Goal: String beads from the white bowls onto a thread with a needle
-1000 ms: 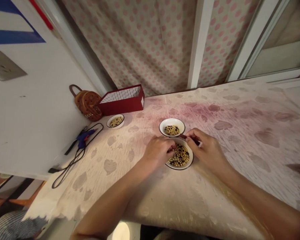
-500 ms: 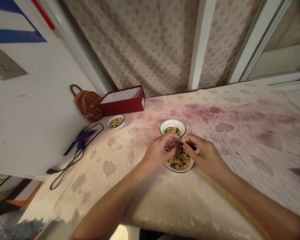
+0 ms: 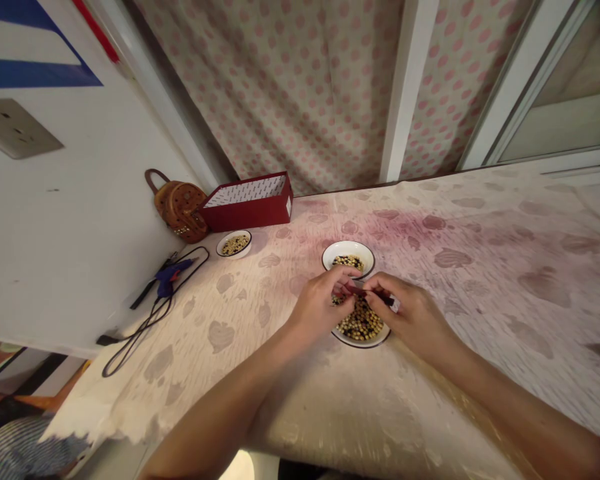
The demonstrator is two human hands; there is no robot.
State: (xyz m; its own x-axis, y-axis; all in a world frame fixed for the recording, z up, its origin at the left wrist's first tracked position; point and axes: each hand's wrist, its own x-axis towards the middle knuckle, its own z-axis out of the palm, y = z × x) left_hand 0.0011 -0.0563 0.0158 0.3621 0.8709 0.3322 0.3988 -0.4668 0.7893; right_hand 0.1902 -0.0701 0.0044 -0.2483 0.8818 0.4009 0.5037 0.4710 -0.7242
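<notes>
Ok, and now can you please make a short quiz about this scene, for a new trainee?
1. Which is nearer to the glue gun: the left hand or the right hand?
2. True or false: the bowl under the hands holds pale beans and dark beans.
3. What stands in front of the red box?
A. a small bowl
B. a cup
C. a phone

Key: 1. the left hand; 2. true; 3. A
</notes>
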